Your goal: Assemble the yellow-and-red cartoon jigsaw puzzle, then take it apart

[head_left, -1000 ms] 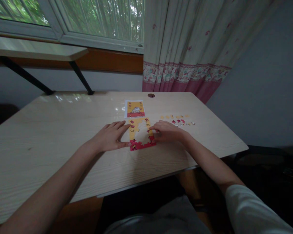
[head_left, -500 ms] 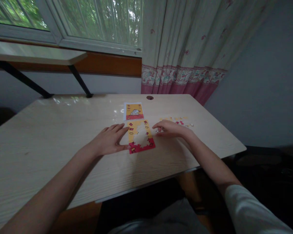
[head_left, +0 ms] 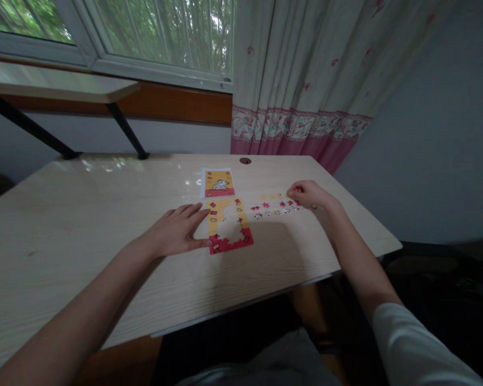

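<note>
A partly filled jigsaw puzzle (head_left: 230, 247) lies on the table, its yellow and red border joined around a bare, jagged middle. My left hand (head_left: 177, 230) rests spread and flat at its left side, thumb and fingertips touching that edge. Off to the right, loose puzzle pieces (head_left: 265, 205) lie in rows: yellow at the back, red in the middle, white ones nearest me. Over the right end of these rows is my right hand (head_left: 310, 194), thumb and fingers pinched at a yellow puzzle piece, mostly hidden by the fingertips. Behind the jigsaw lies a picture card (head_left: 219, 177) showing a white animal.
The light wooden table (head_left: 116, 198) has a round cable hole (head_left: 245, 161) near its back edge. A raised shelf (head_left: 60, 83) on black struts stands at the back left. Behind are a window and a long curtain (head_left: 298, 80); a wall closes off the right.
My right hand has moved right and away from the jigsaw to the far end of the loose pieces, uncovering the nearer ones. My left hand stays at the puzzle's edge.
</note>
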The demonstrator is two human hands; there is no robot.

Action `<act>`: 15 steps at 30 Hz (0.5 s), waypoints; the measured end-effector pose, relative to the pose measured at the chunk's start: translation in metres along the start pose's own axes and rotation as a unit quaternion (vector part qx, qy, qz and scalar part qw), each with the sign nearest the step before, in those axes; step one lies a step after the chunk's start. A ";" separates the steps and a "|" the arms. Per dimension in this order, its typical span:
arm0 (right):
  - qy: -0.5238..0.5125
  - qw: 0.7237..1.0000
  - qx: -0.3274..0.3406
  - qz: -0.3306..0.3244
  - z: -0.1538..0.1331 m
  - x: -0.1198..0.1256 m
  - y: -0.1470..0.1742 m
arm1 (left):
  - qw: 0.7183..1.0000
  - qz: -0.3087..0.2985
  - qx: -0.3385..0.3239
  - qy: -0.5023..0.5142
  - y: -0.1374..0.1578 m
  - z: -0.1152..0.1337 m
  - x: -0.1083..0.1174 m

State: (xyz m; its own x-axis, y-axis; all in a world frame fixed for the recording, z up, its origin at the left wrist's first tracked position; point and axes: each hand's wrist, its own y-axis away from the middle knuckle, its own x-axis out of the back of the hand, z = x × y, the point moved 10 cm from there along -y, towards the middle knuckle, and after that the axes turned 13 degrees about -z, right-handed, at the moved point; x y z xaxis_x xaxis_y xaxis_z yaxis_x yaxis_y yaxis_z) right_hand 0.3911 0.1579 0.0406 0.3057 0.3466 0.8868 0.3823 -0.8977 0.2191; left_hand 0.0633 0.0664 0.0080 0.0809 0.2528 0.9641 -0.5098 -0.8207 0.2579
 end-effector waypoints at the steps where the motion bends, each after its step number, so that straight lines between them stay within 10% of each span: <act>1: -0.011 1.000 0.007 -0.015 -0.007 -0.008 -0.001 | 1.000 0.000 0.000 -0.001 0.000 0.000 0.000; 7: 0.028 0.994 0.097 -0.033 -0.068 -0.039 -0.010 | 1.000 -0.005 -0.003 -0.008 0.000 0.000 0.000; 15: 0.050 0.995 0.071 -0.050 -0.072 -0.045 -0.019 | 1.000 -0.006 -0.005 -0.004 -0.001 0.000 -0.001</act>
State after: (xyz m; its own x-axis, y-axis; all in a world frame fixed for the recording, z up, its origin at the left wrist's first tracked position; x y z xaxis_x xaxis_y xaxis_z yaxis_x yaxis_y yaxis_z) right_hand 0.3075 0.1395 0.0254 0.1748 0.3964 0.9013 0.5279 -0.8104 0.2540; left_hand 0.0634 0.0668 0.0067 0.0944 0.2581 0.9615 -0.5176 -0.8123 0.2689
